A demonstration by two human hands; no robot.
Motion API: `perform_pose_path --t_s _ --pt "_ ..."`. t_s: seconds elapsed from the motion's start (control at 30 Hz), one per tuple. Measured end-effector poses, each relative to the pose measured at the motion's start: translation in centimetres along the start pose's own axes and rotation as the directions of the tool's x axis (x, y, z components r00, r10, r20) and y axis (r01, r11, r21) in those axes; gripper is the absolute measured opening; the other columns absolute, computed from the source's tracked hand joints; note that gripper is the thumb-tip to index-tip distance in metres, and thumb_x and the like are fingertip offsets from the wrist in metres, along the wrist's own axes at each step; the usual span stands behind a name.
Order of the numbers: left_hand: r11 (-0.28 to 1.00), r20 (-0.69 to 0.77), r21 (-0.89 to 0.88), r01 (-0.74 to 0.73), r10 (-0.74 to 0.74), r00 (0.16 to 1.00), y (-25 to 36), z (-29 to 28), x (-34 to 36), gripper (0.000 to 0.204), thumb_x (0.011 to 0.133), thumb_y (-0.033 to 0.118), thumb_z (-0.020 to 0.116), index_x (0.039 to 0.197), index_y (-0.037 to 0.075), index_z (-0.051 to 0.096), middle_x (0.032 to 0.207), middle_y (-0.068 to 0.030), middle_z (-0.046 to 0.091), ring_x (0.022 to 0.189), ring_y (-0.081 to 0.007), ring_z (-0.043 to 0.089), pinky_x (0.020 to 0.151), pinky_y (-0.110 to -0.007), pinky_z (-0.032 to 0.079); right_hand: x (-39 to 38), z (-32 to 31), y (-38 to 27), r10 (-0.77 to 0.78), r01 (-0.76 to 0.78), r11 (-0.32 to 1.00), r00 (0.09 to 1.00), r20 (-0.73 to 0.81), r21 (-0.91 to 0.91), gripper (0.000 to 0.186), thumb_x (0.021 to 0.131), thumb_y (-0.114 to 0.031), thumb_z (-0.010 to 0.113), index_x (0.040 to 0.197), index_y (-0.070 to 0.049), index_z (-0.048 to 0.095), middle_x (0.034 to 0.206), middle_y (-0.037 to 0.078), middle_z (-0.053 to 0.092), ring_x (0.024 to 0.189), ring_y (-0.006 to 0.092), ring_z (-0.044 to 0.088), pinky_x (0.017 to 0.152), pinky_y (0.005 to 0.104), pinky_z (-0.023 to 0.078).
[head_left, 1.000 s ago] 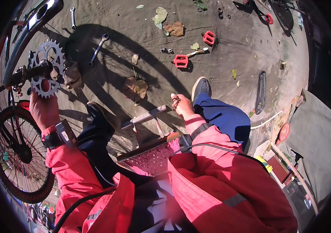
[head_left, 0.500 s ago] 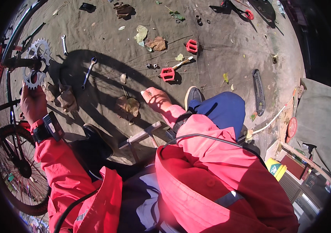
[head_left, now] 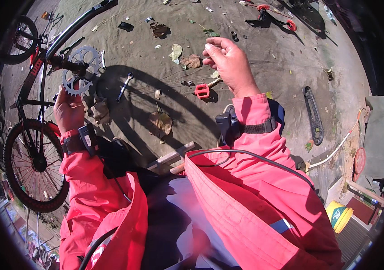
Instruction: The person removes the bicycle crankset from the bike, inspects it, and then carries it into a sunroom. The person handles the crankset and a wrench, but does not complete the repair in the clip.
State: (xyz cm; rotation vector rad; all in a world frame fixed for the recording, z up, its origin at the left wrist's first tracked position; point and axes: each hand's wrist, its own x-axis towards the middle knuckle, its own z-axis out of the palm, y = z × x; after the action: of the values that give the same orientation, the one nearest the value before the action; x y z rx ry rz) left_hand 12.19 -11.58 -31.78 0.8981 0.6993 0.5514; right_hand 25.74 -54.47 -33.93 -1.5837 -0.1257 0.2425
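My left hand (head_left: 69,112) is at the lower rim of a silver toothed chainring (head_left: 75,86), with the fingers closed on its edge. The chainring sits by the bottom bracket of a dark bicycle frame (head_left: 28,80) at the left. My right hand (head_left: 233,67) is raised over the ground cloth, fingers loosely bent and apart, with nothing visible in it. Below and left of that hand lies a red pedal (head_left: 202,91). Small dark nuts (head_left: 186,83) lie just left of the pedal. A combination wrench (head_left: 124,87) rests between the chainring and the pedal.
A second wrench (head_left: 103,59) lies beside the chainring. The bicycle's wheel (head_left: 36,164) stands at the left. A black crank arm (head_left: 313,115) lies at the right, with a yellow bucket (head_left: 338,216) farther toward me. Dry leaves (head_left: 160,122) and a wooden stool (head_left: 171,155) are near my feet.
My right hand has risen and moved away to the upper right, its fingers opening out; it now covers the other red pedal. My left hand stays at the chainring while the view has shifted left.
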Motion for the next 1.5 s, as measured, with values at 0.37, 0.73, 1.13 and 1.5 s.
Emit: perform_pose_path --t_s 0.37,0.73,1.13,1.5 --pt "0.987 0.125 -0.162 -0.012 0.033 0.992 1.8 0.8 -1.2 0.011 0.097 0.012 0.062 0.100 0.003 0.068 0.091 -0.0071 0.070 0.077 -0.0157 0.066 0.064 -0.027 0.051 -1.0 -6.3 -10.4 -0.038 -0.008 0.959 0.987 -0.156 -0.283 0.036 0.097 -0.027 0.062 0.124 -0.003 0.061 0.098 0.006 0.069 0.077 0.0094 0.067 0.066 0.0209 0.047" --pt "0.980 0.047 -0.150 -0.131 0.140 0.989 3.1 -4.5 5.3 0.019 0.099 0.008 0.057 0.112 -0.005 0.061 0.107 -0.0169 0.070 0.098 -0.0244 0.069 0.087 -0.035 0.057 10.0 -0.3 2.6 0.217 -0.145 0.897 0.967 0.131 -0.417 0.037 0.093 -0.023 0.066 0.124 -0.004 0.062 0.091 0.004 0.066 0.072 0.0086 0.064 0.061 0.0238 0.049" --pt "0.330 0.194 0.885 -0.329 0.382 0.904 4.8 -16.7 11.3 0.028 0.102 0.008 0.045 0.123 -0.007 0.057 0.119 -0.0179 0.066 0.102 -0.0220 0.066 0.087 -0.031 0.055 12.6 2.7 27.2 0.481 -0.138 0.355 0.875 0.054 -0.925 0.045 0.086 -0.028 0.068 0.129 -0.016 0.062 0.130 0.016 0.059 0.119 0.0337 0.058 0.099 0.0430 0.048" --pt "0.934 0.096 -0.353 0.049 -0.016 0.995 5.5 -16.0 14.0 0.037 0.100 0.006 0.046 0.133 -0.011 0.050 0.136 -0.0219 0.056 0.125 -0.0313 0.056 0.108 -0.042 0.047 5.0 3.6 32.0 0.577 0.125 0.084 0.803 0.151 -0.989 0.059 0.068 -0.031 0.086 0.116 -0.015 0.056 0.121 0.006 0.056 0.120 0.0271 0.053 0.098 0.0439 0.044"
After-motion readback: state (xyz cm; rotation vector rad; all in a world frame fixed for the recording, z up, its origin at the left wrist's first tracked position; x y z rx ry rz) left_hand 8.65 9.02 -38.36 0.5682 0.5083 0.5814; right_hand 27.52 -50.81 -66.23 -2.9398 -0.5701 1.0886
